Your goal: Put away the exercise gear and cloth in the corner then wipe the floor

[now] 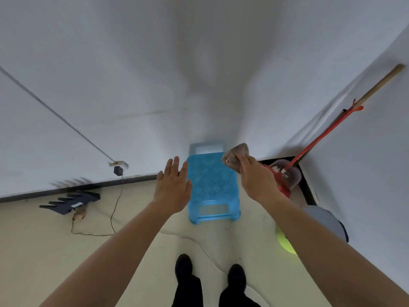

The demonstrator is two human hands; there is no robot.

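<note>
From the head camera, the person stands facing a wall corner. The right hand [254,180] is raised, its fingers and thumb pinching a crumpled brownish cloth [235,156] held in the air over the far right edge of a blue plastic stool [212,187]. The left hand [173,187] hovers beside the stool's left edge, fingers straight and slightly spread, holding nothing.

The step in hand appears to be putting the cloth away. The next move likely calls for carrying it rightward to the corner and letting go somewhere it will stay clear of the floor to be wiped.

In that corner a red-handled mop [321,138] leans against the wall, its foot near a translucent container [290,173], so space there is tight. The stool sits directly ahead of the person's black shoes [183,267] and blocks a straight step forward. A dark pronged object [70,201] lies by the left skirting, well apart, near a thin black cable [115,209] trailing from a wall plug [118,170]. A yellow-green item [284,242] shows partly under the right forearm; what it is cannot be told.
</note>
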